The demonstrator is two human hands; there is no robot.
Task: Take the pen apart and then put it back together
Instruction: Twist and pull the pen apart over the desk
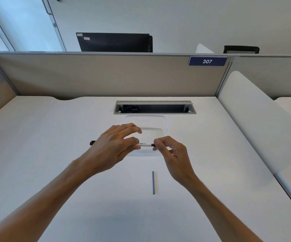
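A white board pen with black ends lies level, held above the white desk between both hands. My left hand holds its middle with thumb and fingers, and the pen's black left end pokes out past my wrist. My right hand pinches the black right end between thumb and forefinger. A thin dark rod, like a pen refill, lies loose on the desk nearer to me, pointing away from me.
A clear shallow tray sits on the desk just behind the hands. Behind it is an open cable slot. A beige partition closes the back, and a white divider runs along the right.
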